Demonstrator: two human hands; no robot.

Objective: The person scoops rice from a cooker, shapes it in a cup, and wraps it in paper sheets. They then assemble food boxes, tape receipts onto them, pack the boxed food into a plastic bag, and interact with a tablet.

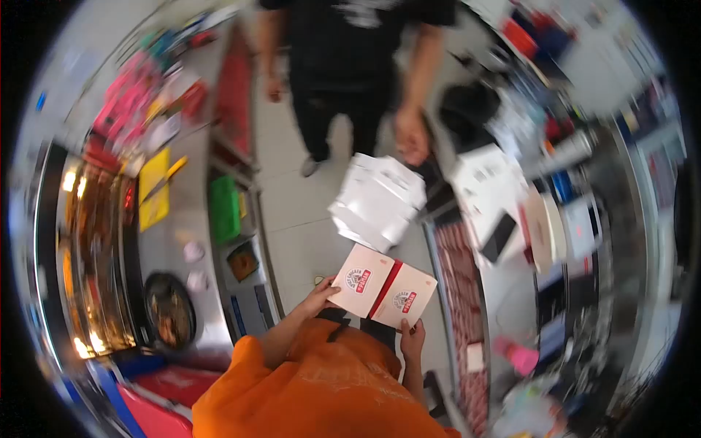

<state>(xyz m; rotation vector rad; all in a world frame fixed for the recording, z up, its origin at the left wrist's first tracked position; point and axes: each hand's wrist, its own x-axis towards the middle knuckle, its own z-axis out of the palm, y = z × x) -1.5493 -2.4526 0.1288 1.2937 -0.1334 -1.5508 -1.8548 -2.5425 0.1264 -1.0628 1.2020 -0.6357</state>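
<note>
A printed pale-pink flat food carton [356, 280] is in front of my orange shirt, with a red band across its middle and a round logo on each half. My left hand [320, 298] grips its left edge, fingers closed on the card. At the lower right corner, my right hand [412, 337] pinches the same carton. Just beyond it is a stack of white flattened card boxes [378, 201]; what supports the stack is hidden. A co-worker's hand [412, 137] is close to the stack's far edge; I cannot tell whether it touches.
A person in black [343, 66] stands facing me. On the left counter are a yellow cutting board [154, 191] with a knife and a dark round pan [170, 310], beside a lit glass cabinet [95, 255]. On the right counter, a phone [499, 236] lies on white card.
</note>
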